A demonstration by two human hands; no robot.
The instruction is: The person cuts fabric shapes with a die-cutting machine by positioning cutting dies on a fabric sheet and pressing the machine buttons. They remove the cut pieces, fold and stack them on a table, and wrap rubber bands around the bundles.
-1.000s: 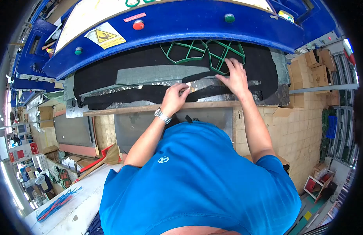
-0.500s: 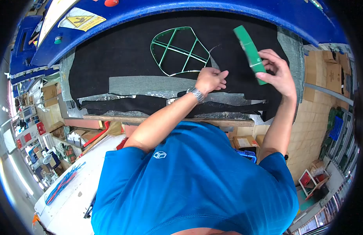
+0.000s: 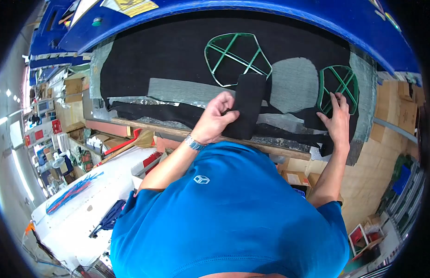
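My left hand [image 3: 217, 118] pinches a piece of black fabric [image 3: 249, 104] that is lifted near the table's front edge. Behind it, one green cutting frame with crossbars [image 3: 230, 55] lies flat on the black sheet [image 3: 164, 51]. At the right, my right hand [image 3: 337, 116] touches the near part of a second green frame [image 3: 339, 85], its fingers apart and resting on the rim. Between the two frames, a rounded opening in the black sheet shows the grey layer [image 3: 294, 85] beneath.
The blue machine beam [image 3: 224, 10] spans the far side. A wooden strip [image 3: 275, 150] runs along the front edge. A white table [image 3: 104, 185] with blue and red cords stands at lower left; cardboard boxes [image 3: 400, 109] are at the right.
The frame in my right hand has moved right and now lies flat. My left hand has moved left and now holds a black piece; the grey opening has been uncovered.
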